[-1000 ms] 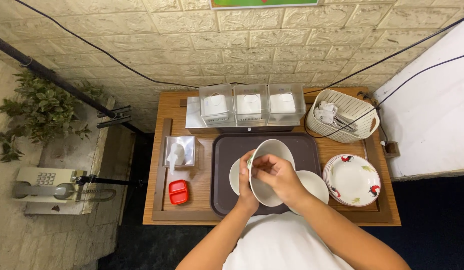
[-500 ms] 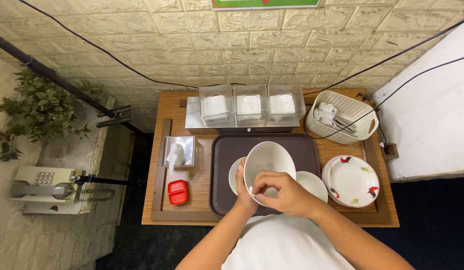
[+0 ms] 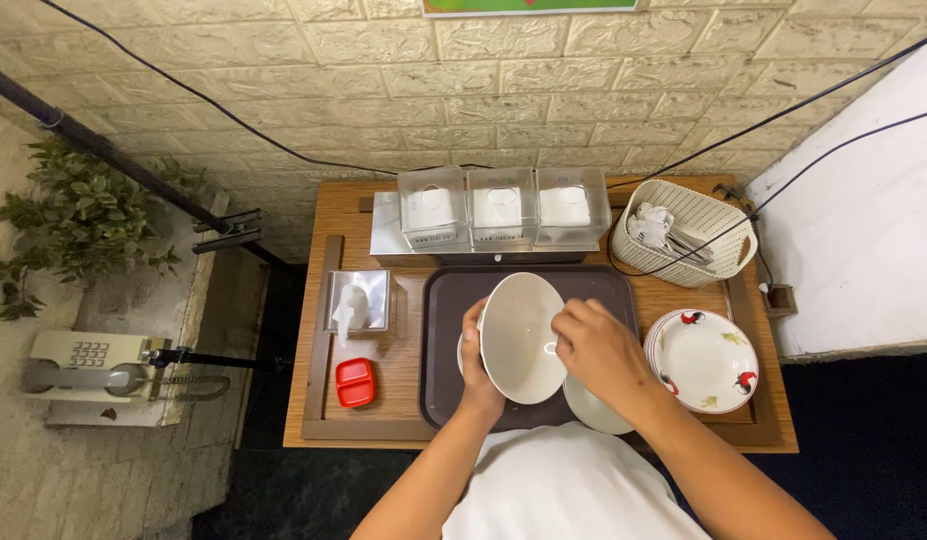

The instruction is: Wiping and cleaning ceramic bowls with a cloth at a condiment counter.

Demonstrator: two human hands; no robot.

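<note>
A wooden desk (image 3: 353, 215) stands against a pale brick wall, seen from above. A dark brown tray (image 3: 443, 310) lies at the middle of the desk, reaching toward the near edge. Along the far edge sit three clear plastic boxes (image 3: 501, 205) in a row. At the far right corner is a cream woven basket (image 3: 695, 240) holding utensils. Near the right edge rests a stack of plates with red and green painted figures (image 3: 705, 360). Over the tray, the person holds a large white bowl (image 3: 518, 335) tilted up on its side, its hollow facing the camera. The left hand (image 3: 475, 372) grips the bowl's left rim, fingers closed around it. The right hand (image 3: 598, 350) is curled with its fingertips touching the inside of the bowl. Another white dish (image 3: 593, 410) lies beneath the right hand. Toward the left edge stands a clear tissue holder (image 3: 358, 300), and nearer the front edge a small red container (image 3: 355, 382).
</note>
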